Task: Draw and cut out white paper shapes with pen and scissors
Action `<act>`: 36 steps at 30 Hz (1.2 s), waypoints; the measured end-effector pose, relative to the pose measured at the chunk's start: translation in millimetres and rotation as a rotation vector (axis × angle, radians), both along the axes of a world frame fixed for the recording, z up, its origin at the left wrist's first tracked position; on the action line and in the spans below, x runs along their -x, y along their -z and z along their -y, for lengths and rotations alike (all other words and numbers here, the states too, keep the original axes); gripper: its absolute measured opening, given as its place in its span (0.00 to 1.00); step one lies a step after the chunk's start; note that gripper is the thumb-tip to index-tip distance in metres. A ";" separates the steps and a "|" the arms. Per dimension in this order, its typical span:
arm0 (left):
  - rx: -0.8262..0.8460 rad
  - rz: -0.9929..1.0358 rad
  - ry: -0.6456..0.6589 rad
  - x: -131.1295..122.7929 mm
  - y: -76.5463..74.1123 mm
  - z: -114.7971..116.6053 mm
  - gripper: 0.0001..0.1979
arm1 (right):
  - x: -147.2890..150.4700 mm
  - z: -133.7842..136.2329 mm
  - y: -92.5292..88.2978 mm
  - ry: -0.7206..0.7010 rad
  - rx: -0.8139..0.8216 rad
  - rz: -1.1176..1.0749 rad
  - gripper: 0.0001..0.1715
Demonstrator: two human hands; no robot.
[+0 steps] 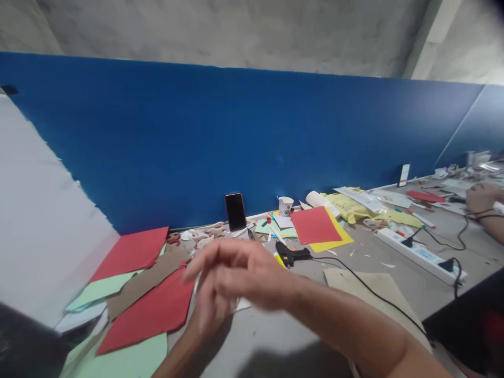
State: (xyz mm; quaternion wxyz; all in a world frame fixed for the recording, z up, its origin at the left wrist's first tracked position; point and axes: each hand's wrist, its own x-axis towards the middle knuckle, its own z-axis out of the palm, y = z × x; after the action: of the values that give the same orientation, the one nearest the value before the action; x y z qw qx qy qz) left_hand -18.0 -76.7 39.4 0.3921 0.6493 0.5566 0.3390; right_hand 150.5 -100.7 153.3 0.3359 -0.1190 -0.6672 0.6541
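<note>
My right hand (252, 270) reaches in from the right and crosses over my left hand (212, 304) above the near part of the table. Its fingers are curved and apart, slightly smeared by motion, with nothing visible in them. My left hand is mostly covered by the right, and its fingers are blurred. A small white piece (243, 303) shows just under my hands. To their left lie red sheets (149, 315) and a brown cardboard strip (147, 283). Beyond my right wrist rests a black glue gun (290, 254) with its cable trailing right.
A phone (235, 211) leans against the blue partition (236, 131). Near it stand a patterned paper cup (285, 206) and red scissors (173, 239). Red paper (315, 226) overlaps yellow paper. A white power strip (421, 256) lies right, with another person's hand (482, 198) farther off.
</note>
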 end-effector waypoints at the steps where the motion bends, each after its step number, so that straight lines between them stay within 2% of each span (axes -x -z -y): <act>1: -0.032 -0.027 0.000 -0.2 1.2 1.6 0.11 | -4.8 -22.1 2.4 0.166 -0.050 0.049 0.26; 4: -0.213 -0.128 -0.015 4.9 11.9 2.8 0.09 | -27.9 -87.4 21.5 0.745 -0.241 0.410 0.08; 5: -0.285 -0.165 -0.032 8.6 16.8 1.3 0.09 | -37.8 -104.2 31.6 0.912 -0.286 0.517 0.05; 7: -0.403 -0.215 -0.109 16.4 25.0 -5.1 0.12 | -57.6 -125.8 53.9 1.038 -0.305 0.649 0.07; 9: -0.442 -0.255 -0.222 20.2 26.0 -16.1 0.16 | -73.8 -133.1 74.0 1.076 -0.319 0.699 0.09; 12: -0.369 -0.336 -0.284 8.0 10.6 -44.3 0.23 | -85.8 -129.5 92.9 1.159 -0.351 0.790 0.11; 14: -0.292 -0.371 -0.297 -12.6 -4.9 -71.8 0.27 | -86.0 -124.9 99.2 1.176 -0.372 0.851 0.11; 16: -0.233 -0.415 -0.410 -37.9 -17.0 -103.5 0.28 | -82.7 -121.6 102.8 1.158 -0.395 0.896 0.10; 18: -0.210 -0.431 -0.495 -61.7 -22.0 -134.2 0.30 | -78.8 -120.2 105.2 1.133 -0.434 0.965 0.11; 21: -0.193 -0.429 -0.623 -85.9 -19.0 -170.3 0.35 | -76.6 -120.9 107.5 1.097 -0.510 1.111 0.14; 24: -0.196 -0.419 -0.716 -97.7 -13.5 -193.1 0.39 | -81.0 -123.3 107.6 1.072 -0.531 1.189 0.15; 31: -0.215 -0.421 -0.830 -111.9 -7.6 -226.6 0.39 | -92.3 -128.1 106.4 1.072 -0.481 1.214 0.15; 36: -0.226 -0.425 -0.893 -114.9 -2.3 -238.9 0.37 | -91.0 -129.1 107.3 1.050 -0.482 1.210 0.14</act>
State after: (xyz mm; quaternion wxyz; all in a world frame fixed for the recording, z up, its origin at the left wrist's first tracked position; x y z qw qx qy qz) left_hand 96.9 162.1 41.7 0.0143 0.4410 0.8073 0.3919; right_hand 241.4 28.4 46.0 0.1971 -0.6699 -0.7119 0.0750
